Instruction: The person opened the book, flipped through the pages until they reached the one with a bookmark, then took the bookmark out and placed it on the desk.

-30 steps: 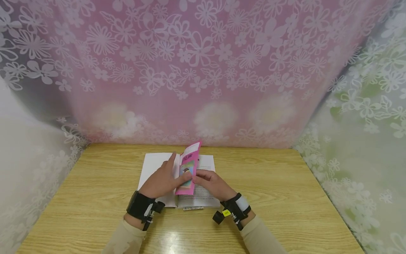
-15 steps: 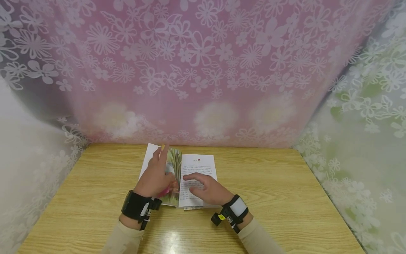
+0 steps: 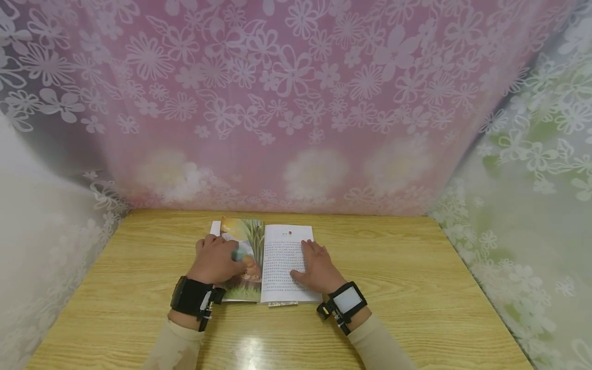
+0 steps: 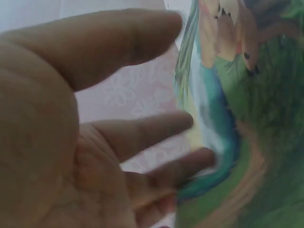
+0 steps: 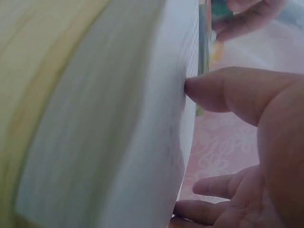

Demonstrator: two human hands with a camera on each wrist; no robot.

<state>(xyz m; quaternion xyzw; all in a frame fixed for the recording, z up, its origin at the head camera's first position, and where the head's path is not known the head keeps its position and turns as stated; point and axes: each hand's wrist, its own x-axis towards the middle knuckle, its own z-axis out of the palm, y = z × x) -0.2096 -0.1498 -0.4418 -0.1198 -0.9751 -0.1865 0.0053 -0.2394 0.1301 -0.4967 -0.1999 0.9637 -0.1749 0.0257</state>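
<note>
An open book [image 3: 282, 267] lies on the table. Its left page is a painted picture [image 3: 252, 236] with tall green leaves; its right page has lines of print. My left hand [image 3: 215, 259] rests on the left part of the picture page, and the left wrist view shows its fingertips [image 4: 206, 156] against the painting with the fingers spread. My right hand [image 3: 319, 270] lies on the right edge of the printed page. In the right wrist view its thumb [image 5: 209, 90] touches the page, and the other fingers reach the far edge.
A pale strip of page [image 3: 215, 227] sticks out beyond the picture page's left side. A thin patterned edge [image 3: 283, 304] shows under the book's near side. The wood-grain table [image 3: 393, 262] ends at a pink flowered curtain [image 3: 296, 128] behind.
The pink-bordered leaf between my hands has turned over leftwards, showing the picture page and the printed page. My left hand has moved left and lower; my right hand has moved right, onto the page edge.
</note>
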